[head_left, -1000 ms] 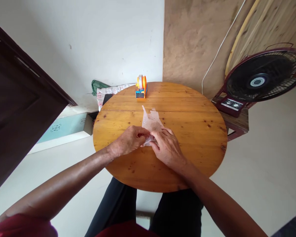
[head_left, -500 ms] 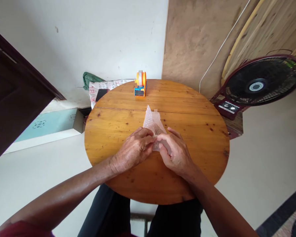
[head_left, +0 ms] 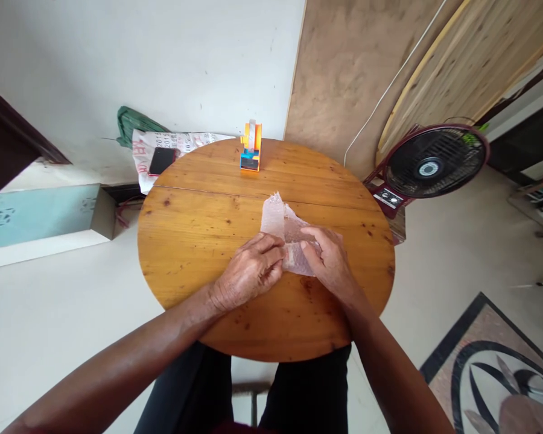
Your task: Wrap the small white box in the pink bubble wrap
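Bubble-wrap sheet (head_left: 273,218): Spread in loose, creased folds at the middle of a round wooden table (head_left: 181,241), pale and see-through, with an uneven tip at the far end and a nearer flap between both hands.

Left hand (head_left: 252,271): Curled low over the sheet's near left side, with thumb and fingertips drawn together in what looks like a pinch on the plastic; exact contact partly hidden by the fingers.

Right hand (head_left: 332,259): Arched over the right part of the sheet, with thumb and forefinger parted, either resting on the film or just above it, impossible to tell which from this angle.

Handling: Probably almost weightless, soft and limp, quick to crease and to spring back at the folds. Likely slick under dry fingers and prone to slide across the smooth wood. Apt to tear at the uneven end if pulled hard.

Best hold: Judged to be at a free edge or corner, lightly pinched, with spread fingertips pressing the rest down.

Tape dispenser (head_left: 251,150): Upright near the far rim, orange and blue, loaded with a roll, well apart from both hands.

Beyond the rim: At far left, a black slab-like device (head_left: 161,161) on a printed white sack (head_left: 199,140); at right, an electric fan (head_left: 434,163) with a dark red frame.
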Motion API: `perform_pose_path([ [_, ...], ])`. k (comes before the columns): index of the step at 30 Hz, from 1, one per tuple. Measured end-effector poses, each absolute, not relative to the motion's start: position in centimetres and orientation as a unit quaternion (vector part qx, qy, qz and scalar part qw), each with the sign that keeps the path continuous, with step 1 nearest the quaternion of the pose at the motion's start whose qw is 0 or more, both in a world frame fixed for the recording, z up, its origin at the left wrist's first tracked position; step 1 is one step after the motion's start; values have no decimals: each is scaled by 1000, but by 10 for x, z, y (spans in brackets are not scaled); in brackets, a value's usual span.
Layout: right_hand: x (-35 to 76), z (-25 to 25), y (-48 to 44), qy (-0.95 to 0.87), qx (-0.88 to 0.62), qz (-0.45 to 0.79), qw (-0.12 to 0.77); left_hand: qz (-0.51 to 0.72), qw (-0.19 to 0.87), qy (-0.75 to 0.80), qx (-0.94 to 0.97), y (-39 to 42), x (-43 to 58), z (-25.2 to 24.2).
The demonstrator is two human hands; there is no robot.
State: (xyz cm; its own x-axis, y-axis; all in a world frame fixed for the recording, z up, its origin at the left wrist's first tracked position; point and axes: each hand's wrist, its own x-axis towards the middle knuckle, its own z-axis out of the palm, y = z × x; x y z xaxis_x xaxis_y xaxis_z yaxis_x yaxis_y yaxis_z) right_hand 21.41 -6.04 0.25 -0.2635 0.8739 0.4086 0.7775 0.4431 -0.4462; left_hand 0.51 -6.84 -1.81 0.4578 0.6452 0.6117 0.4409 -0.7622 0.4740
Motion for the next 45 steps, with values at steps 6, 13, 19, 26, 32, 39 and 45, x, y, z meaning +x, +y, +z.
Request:
perform_pose_path([
  [6, 223, 2, -66, -733, -574, 179, 319, 401, 91, 335, 848, -70, 4, -15],
  [13, 225, 13, -69, -676, -630, 259, 280, 423, 105, 321, 841, -68, 4, -16],
  [19, 233, 11, -68, -704, -635, 223, 229, 433, 116, 306, 840, -67, 4, -20],
  [26, 227, 10, -61, -709, -638, 219, 204, 430, 112, 308, 841, -66, 4, -21],
  [32, 221, 6, -60, -695, -630, 259, 229, 426, 117, 306, 843, -66, 3, -18],
  [39, 218, -5, -63, -671, -655, 238, 252, 396, 107, 305, 859, -68, 2, -16],
  [45, 214, -13, -59, -650, -662, 234, 289, 365, 101, 316, 870, -67, 2, -18],
])
